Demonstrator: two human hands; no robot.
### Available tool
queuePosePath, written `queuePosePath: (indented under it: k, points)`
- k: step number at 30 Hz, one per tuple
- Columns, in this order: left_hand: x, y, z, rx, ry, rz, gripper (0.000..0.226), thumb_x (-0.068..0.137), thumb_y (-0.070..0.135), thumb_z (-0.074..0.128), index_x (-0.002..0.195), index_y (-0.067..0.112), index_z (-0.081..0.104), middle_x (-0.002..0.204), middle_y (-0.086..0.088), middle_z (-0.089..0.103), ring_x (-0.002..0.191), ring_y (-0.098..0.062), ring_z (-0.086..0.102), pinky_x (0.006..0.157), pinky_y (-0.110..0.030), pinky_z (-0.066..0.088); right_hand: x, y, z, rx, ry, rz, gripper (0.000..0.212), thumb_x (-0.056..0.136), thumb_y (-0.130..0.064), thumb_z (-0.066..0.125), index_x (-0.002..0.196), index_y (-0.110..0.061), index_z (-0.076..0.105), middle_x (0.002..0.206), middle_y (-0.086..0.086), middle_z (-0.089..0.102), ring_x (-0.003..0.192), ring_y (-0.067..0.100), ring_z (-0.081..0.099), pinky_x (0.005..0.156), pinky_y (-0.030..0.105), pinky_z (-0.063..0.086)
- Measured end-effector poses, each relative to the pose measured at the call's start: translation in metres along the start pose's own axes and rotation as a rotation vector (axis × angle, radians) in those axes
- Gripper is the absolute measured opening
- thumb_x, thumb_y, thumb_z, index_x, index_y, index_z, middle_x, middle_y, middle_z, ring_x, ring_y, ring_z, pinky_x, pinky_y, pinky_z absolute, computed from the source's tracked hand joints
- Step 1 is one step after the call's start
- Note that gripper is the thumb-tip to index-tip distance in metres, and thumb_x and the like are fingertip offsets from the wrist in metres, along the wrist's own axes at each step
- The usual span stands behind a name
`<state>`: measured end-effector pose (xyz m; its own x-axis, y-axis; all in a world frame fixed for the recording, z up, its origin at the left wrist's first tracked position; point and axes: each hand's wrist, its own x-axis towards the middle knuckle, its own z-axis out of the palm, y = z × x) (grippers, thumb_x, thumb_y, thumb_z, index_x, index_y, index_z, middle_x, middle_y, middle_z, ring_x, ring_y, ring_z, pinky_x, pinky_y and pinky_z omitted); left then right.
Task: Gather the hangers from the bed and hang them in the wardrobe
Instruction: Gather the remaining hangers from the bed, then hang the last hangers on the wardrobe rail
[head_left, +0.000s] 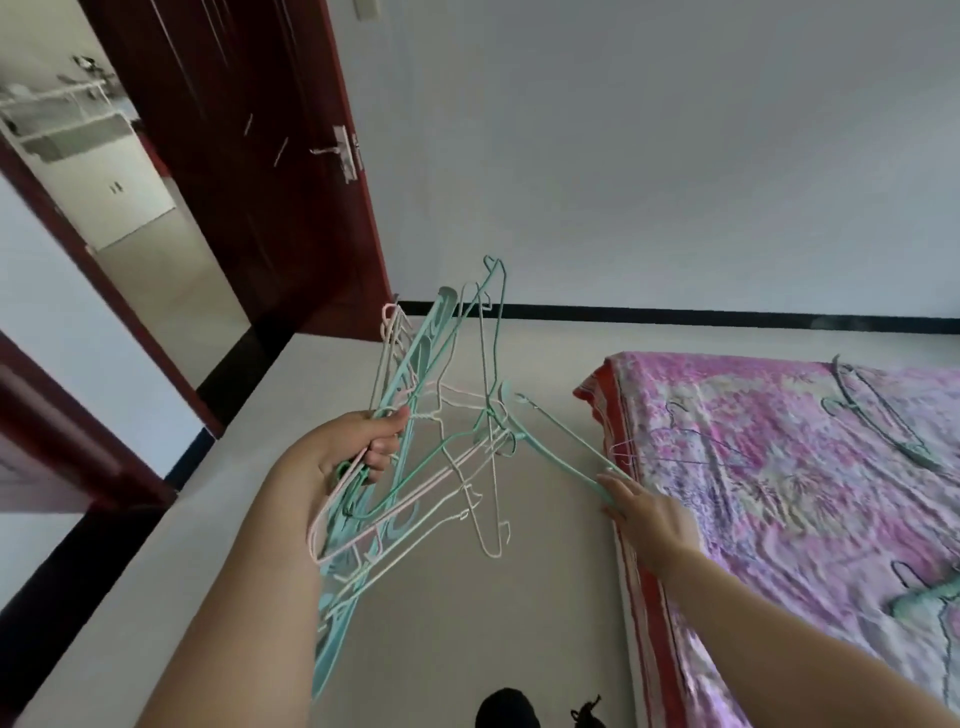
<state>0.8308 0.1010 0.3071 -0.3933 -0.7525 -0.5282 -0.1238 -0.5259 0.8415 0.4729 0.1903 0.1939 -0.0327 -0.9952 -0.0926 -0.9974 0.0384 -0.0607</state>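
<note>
Right now your left hand (363, 447) is clenched around a fat, tangled bundle of hangers (415, 441), teal, pink and white, held out over the floor (519, 597) on the door side of the bed (779, 467). Your right hand (639, 509) reaches to the near edge of the bed, fingers stretched along the lower bar of a teal hanger (561, 452) that juts from the bundle toward the bed; they touch it, but I cannot tell whether they grip it or only steady it.

The bundle is your main risk. Its hooks and bars cross at all angles, and a white hanger (483, 499) dangles low, apparently caught only by its hook. If you swing or tilt that hand, I judge it could slip free and drop to the floor. Pulling on the teal hanger could also drag its neighbours out of your fist.

More hangers remain on the bed: a thin purple wire hanger (691, 441) just past your right fingers, a dark hanger (878, 415) farther across the bed, and another teal one (924, 597) toward the near right side. The purple one nearly vanishes against the floral cover, so you may miss it. Its hook may also snag the fabric.

The wardrobe is not in view; the open door (234, 156) stands well away from the bed.
</note>
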Motion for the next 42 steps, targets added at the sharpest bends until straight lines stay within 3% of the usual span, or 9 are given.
queuePosePath:
  k: [3, 7, 16, 21, 27, 32, 35, 39, 42]
  points:
    - [-0.026, -0.024, 0.016, -0.006, 0.028, -0.001, 0.053, 0.058, 0.055, 0.079, 0.08, 0.018, 0.048, 0.049, 0.006, 0.034, 0.038, -0.007, 0.031, 0.039, -0.02, 0.031, -0.011, 0.007, 0.0, -0.067, -0.025, -0.095, 0.049, 0.101, -0.042, 0.035, 0.148, -0.039, 0.022, 0.155, -0.022, 0.02, 0.12, 0.014, 0.056, 0.083, 0.03, 0.05]
    - [-0.06, -0.059, 0.039, -0.068, 0.07, 0.005, 0.033, 0.08, 0.046, 0.062, 0.078, 0.018, 0.046, 0.049, 0.006, 0.033, 0.036, -0.006, 0.029, 0.038, -0.019, 0.028, -0.028, 0.013, 0.009, -0.122, -0.059, -0.225, 0.048, 0.101, -0.041, 0.035, 0.148, -0.033, 0.026, 0.157, -0.017, 0.017, 0.121, 0.016, 0.056, 0.088, 0.034, 0.051]
    - [-0.129, -0.115, 0.044, -0.347, 0.11, 0.059, 0.042, 0.078, 0.052, 0.066, 0.071, 0.017, 0.045, 0.044, 0.006, 0.032, 0.032, -0.004, 0.028, 0.035, -0.018, 0.03, -0.068, -0.028, 0.034, -0.28, -0.135, -0.346, 0.056, 0.094, -0.003, 0.039, 0.144, -0.025, 0.03, 0.16, -0.007, 0.01, 0.102, 0.024, 0.064, 0.068, 0.031, 0.044]
    - [-0.169, -0.131, 0.025, -0.338, 0.317, 0.123, 0.058, 0.064, 0.06, 0.077, 0.063, 0.019, 0.036, 0.042, 0.007, 0.03, 0.032, -0.006, 0.028, 0.037, -0.019, 0.031, -0.078, -0.061, 0.041, -0.402, -0.158, -0.28, 0.039, 0.092, -0.007, 0.042, 0.124, -0.024, 0.056, 0.134, 0.001, 0.049, 0.108, 0.019, 0.061, 0.081, 0.028, 0.047]
    - [-0.219, -0.157, 0.0, -0.201, 0.766, 0.086, 0.028, 0.087, 0.037, 0.067, 0.076, 0.014, 0.055, 0.061, -0.001, 0.055, 0.038, -0.006, 0.035, 0.039, -0.018, 0.034, -0.079, -0.089, 0.049, -0.042, -0.025, -0.09, 0.028, 0.09, -0.014, 0.044, 0.108, -0.028, 0.059, 0.115, -0.008, 0.063, 0.103, 0.02, 0.062, 0.071, 0.027, 0.038]
    - [-0.264, -0.182, -0.034, -0.059, 0.917, -0.034, 0.037, 0.084, 0.051, 0.065, 0.099, 0.017, 0.07, 0.08, 0.002, 0.072, 0.064, -0.013, 0.05, 0.079, -0.034, 0.049, -0.099, -0.166, 0.062, 0.285, 0.276, -0.423, 0.03, 0.083, -0.013, 0.07, 0.112, -0.021, 0.066, 0.131, -0.002, 0.061, 0.106, 0.027, 0.066, 0.077, 0.037, 0.049]
    - [-0.295, -0.198, -0.058, -0.089, 1.011, -0.036, 0.05, 0.077, 0.052, 0.073, 0.1, 0.009, 0.065, 0.073, -0.005, 0.061, 0.063, -0.018, 0.054, 0.068, -0.03, 0.048, -0.118, -0.229, 0.073, 0.323, 0.366, -0.6, 0.04, 0.071, -0.006, 0.08, 0.102, -0.022, 0.061, 0.124, 0.006, 0.065, 0.092, 0.029, 0.069, 0.068, 0.037, 0.051]
    - [-0.336, -0.219, -0.093, -0.133, 1.026, -0.016, 0.055, 0.068, 0.053, 0.08, 0.097, 0.012, 0.059, 0.081, -0.011, 0.061, 0.073, -0.023, 0.058, 0.081, -0.038, 0.053, -0.144, -0.304, 0.082, 0.386, 0.427, -0.688, 0.023, 0.083, -0.015, 0.066, 0.103, -0.023, 0.056, 0.125, 0.005, 0.064, 0.089, 0.027, 0.069, 0.068, 0.034, 0.048]
    - [-0.364, -0.229, -0.114, -0.079, 1.02, -0.046, 0.054, 0.072, 0.048, 0.079, 0.104, 0.01, 0.058, 0.084, -0.01, 0.061, 0.073, -0.02, 0.057, 0.066, -0.03, 0.048, -0.159, -0.346, 0.085, 0.409, 0.458, -0.724, 0.02, 0.089, -0.027, 0.044, 0.105, -0.023, 0.056, 0.125, 0.004, 0.064, 0.093, 0.027, 0.069, 0.067, 0.032, 0.048]
